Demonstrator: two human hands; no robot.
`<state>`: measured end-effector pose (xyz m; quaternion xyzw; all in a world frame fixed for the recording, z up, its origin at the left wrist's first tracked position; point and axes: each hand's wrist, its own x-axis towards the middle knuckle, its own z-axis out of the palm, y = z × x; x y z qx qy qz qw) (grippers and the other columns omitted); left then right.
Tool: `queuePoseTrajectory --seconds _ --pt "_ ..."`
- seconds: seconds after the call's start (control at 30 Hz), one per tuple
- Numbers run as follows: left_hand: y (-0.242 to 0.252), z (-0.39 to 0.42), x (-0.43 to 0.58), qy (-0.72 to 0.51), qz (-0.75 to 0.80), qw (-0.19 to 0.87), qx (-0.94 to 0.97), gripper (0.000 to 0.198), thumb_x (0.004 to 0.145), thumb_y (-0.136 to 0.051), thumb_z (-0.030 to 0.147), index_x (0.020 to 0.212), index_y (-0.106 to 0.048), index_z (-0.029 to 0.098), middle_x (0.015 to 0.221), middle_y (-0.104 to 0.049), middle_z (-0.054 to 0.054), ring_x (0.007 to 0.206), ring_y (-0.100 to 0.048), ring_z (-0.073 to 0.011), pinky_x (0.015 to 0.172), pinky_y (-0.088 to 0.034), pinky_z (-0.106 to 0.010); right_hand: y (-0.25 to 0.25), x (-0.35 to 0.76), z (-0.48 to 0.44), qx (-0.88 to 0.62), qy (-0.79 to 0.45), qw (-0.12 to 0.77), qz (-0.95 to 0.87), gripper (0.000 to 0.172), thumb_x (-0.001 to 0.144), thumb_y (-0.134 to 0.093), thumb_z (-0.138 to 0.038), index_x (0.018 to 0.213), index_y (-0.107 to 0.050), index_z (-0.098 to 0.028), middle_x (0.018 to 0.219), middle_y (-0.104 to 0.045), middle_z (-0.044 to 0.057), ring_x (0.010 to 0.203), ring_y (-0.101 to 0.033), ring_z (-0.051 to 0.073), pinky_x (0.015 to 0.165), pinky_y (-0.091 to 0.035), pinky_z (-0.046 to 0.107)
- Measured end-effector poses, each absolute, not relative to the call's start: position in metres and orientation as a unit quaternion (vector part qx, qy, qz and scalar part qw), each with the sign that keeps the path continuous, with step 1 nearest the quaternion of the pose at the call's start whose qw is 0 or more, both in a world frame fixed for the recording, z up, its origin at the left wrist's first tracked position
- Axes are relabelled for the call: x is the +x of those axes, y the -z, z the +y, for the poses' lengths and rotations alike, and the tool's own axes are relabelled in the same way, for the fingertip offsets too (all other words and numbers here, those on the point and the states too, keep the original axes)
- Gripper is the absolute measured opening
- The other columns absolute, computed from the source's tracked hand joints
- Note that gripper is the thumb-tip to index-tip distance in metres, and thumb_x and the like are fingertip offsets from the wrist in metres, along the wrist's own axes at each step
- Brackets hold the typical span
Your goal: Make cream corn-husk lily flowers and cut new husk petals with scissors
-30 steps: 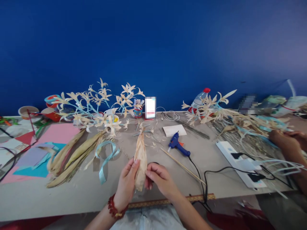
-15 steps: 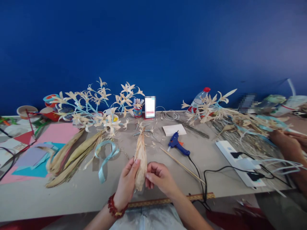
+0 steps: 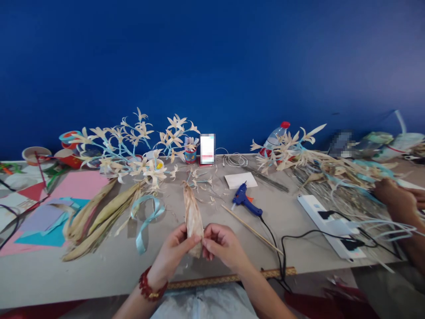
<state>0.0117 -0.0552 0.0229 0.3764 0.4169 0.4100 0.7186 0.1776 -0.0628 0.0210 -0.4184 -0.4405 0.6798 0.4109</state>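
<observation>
Husk [image 3: 192, 210] tip has swung left, over table [image 3: 109, 277] front, left hand [image 3: 176, 244] gripping its lower end, right hand [image 3: 222, 246] pinching its edge; keep pressure light, dry layers likely split.

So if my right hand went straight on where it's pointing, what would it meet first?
The dried corn husk in your left hand. Your right hand is at its edge, apparently touching it, though depth is hard to judge from one view.
</observation>
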Motion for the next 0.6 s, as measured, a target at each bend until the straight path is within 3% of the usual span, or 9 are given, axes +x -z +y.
queuePoseTrajectory --seconds 0.27,0.6 --pt "-0.020 -0.057 0.013 -0.403 0.416 0.726 0.372 0.027 0.071 -0.076 0.034 0.089 -0.068 0.015 0.079 -0.069 -0.003 0.069 -0.060 -0.0140 0.067 -0.048 -0.024 -0.021 0.174 -0.063 -0.449 -0.634 0.413 -0.475 0.009 0.071 -0.057 -0.022 0.064 -0.051 -0.019 0.048 -0.056 -0.004 0.039 -0.046 0.008 0.041 -0.037 0.018" --pt "-0.025 -0.054 0.010 -0.402 0.442 0.656 0.461 0.025 0.072 -0.074 0.035 0.083 -0.069 0.014 0.077 -0.068 -0.005 0.071 -0.060 -0.0170 0.066 -0.048 -0.025 -0.034 0.174 -0.068 -0.518 -0.432 0.393 -0.625 0.014 0.070 -0.055 -0.014 0.058 -0.050 -0.020 0.051 -0.047 -0.006 0.047 -0.041 0.009 0.044 -0.028 0.018"
